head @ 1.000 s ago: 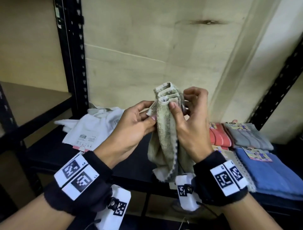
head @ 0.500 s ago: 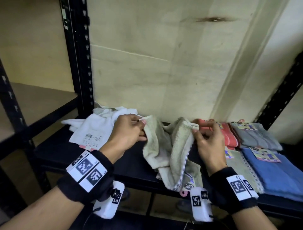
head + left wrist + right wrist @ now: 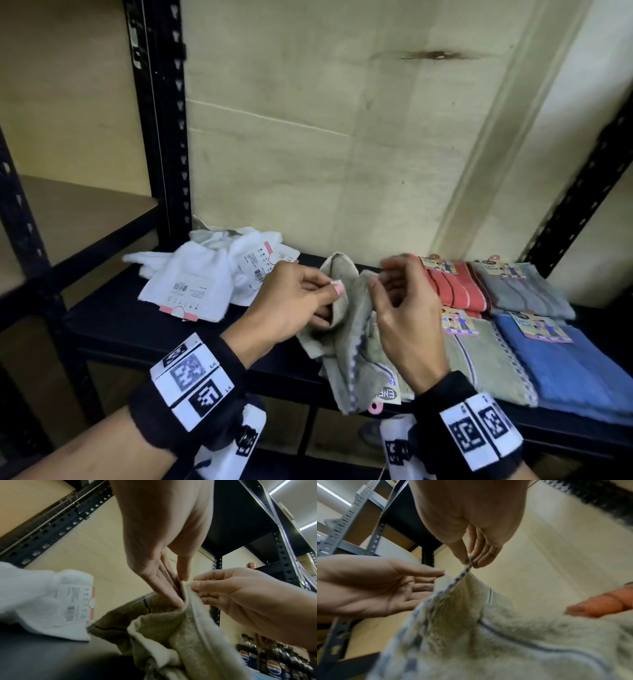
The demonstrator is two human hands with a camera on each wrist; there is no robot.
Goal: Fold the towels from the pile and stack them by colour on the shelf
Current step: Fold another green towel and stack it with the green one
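Beige towel [image 3: 346, 346] lowered onto black shelf [image 3: 137, 329], plywood wall [image 3: 308, 137] behind

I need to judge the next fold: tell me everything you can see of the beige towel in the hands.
The beige towel is terry cloth, crumpled and unfolded, with a dashed blue hem, a thin dark stripe and a pink-hooked label. It lies on the black shelf, drooping over its front edge. The left hand and right hand each pinch an edge.

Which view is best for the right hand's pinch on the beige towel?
Right wrist: right hand pinches beige towel by its dotted edge. In the left wrist view its fingertips meet the hem; the head view shows mostly the back of the hand.
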